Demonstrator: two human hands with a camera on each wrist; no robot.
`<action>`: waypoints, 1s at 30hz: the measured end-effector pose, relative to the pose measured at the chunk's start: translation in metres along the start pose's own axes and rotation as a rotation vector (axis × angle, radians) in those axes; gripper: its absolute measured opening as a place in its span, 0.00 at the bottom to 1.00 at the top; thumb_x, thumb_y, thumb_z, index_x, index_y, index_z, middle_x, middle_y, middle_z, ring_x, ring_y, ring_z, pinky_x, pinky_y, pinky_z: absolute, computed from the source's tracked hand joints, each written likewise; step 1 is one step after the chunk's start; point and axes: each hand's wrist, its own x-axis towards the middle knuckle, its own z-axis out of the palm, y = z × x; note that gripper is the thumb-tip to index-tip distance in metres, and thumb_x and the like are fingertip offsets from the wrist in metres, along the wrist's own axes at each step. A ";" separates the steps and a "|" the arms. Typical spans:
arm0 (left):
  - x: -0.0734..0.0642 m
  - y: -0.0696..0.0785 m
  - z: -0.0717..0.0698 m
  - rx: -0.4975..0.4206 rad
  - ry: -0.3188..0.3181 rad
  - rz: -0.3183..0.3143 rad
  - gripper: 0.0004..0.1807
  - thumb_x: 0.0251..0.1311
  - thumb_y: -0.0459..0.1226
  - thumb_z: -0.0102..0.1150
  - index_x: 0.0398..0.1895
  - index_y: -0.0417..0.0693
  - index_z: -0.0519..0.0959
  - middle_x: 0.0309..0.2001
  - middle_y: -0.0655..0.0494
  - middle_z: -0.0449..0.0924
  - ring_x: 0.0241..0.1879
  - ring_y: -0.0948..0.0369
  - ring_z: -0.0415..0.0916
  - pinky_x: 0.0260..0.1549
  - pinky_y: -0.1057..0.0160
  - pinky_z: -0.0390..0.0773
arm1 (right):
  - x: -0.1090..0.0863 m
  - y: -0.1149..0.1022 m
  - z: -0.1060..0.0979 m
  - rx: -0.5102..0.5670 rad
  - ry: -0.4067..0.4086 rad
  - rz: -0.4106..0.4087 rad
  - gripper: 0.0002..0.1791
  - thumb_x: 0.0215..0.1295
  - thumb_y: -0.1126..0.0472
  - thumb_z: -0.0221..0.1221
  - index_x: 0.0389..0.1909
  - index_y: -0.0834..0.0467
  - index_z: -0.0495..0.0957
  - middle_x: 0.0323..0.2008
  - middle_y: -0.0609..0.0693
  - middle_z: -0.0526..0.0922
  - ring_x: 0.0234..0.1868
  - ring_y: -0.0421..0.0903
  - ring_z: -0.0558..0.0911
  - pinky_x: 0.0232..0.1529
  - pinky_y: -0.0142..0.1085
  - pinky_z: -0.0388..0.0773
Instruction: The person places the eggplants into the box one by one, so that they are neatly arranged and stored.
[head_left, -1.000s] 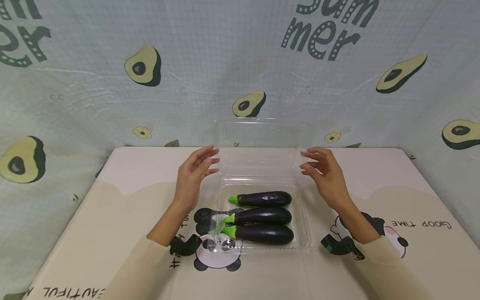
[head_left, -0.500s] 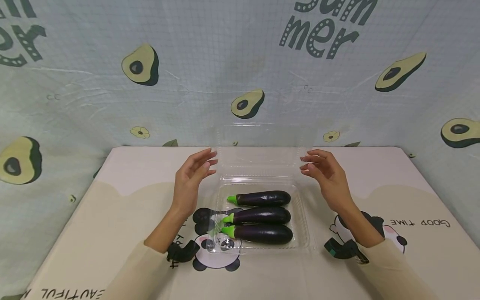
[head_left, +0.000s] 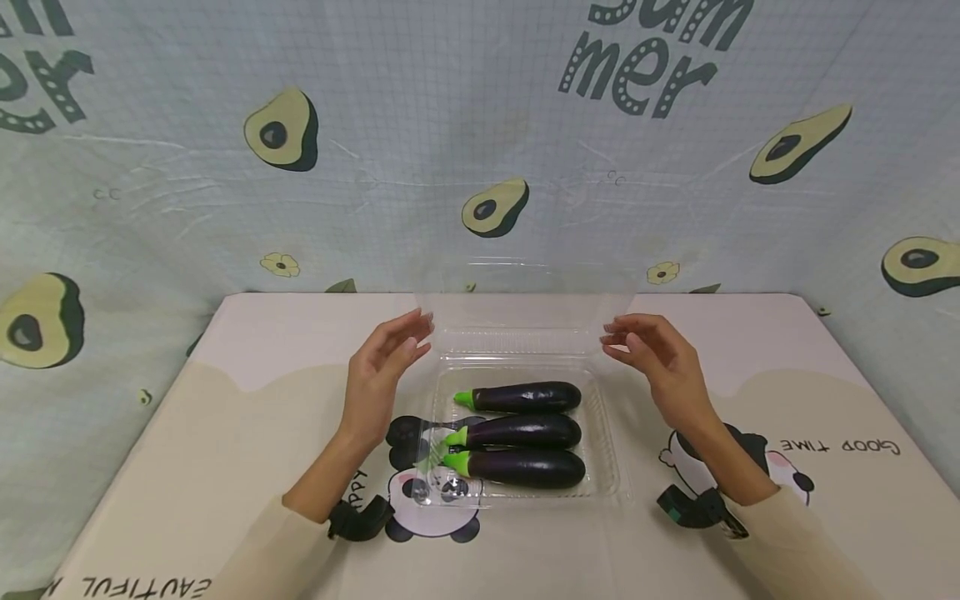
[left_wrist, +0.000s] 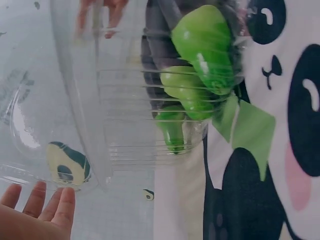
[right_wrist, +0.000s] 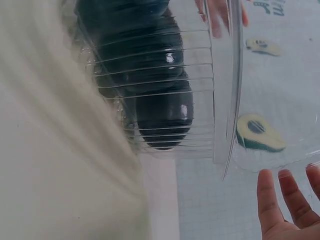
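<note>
Three dark purple eggplants with green stem ends lie side by side in a clear plastic clamshell container (head_left: 617, 467): a far eggplant (head_left: 532, 396), a middle eggplant (head_left: 525, 432) and a near eggplant (head_left: 528, 469). Its hinged clear lid (head_left: 517, 312) stands raised at the back. My left hand (head_left: 378, 371) is at the lid's left side, fingers loosely extended, and in the left wrist view its fingertips (left_wrist: 37, 190) are right at the lid's edge. On the opposite side my right hand (head_left: 667, 371) mirrors it, fingertips (right_wrist: 265, 175) close to the lid's rim in the right wrist view.
The container rests on a table (head_left: 277, 467) covered in a cloth with panda prints and lettering. Behind the table hangs a pale curtain (head_left: 375, 167) printed with avocados. Black wrist devices (head_left: 360, 521) are strapped on both forearms.
Both hands have come slightly lower and nearer the body. The lid's upper edge now appears lower and wider in the head view. The eggplants stay in place.
</note>
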 end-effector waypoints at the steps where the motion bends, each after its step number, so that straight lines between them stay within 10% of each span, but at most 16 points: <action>1: -0.001 0.000 0.000 0.000 -0.001 0.007 0.20 0.70 0.29 0.45 0.62 0.29 0.65 0.60 0.35 0.70 0.60 0.44 0.68 0.57 0.53 0.70 | -0.001 -0.001 0.000 0.003 -0.006 -0.002 0.15 0.71 0.73 0.46 0.56 0.74 0.66 0.50 0.68 0.72 0.51 0.54 0.79 0.50 0.43 0.76; 30: -0.014 -0.001 -0.003 0.024 -0.037 0.015 0.21 0.72 0.30 0.41 0.64 0.29 0.64 0.64 0.38 0.67 0.64 0.49 0.65 0.60 0.58 0.65 | -0.016 -0.005 0.002 0.017 -0.029 -0.103 0.15 0.70 0.77 0.42 0.53 0.80 0.69 0.50 0.70 0.75 0.55 0.54 0.77 0.56 0.43 0.72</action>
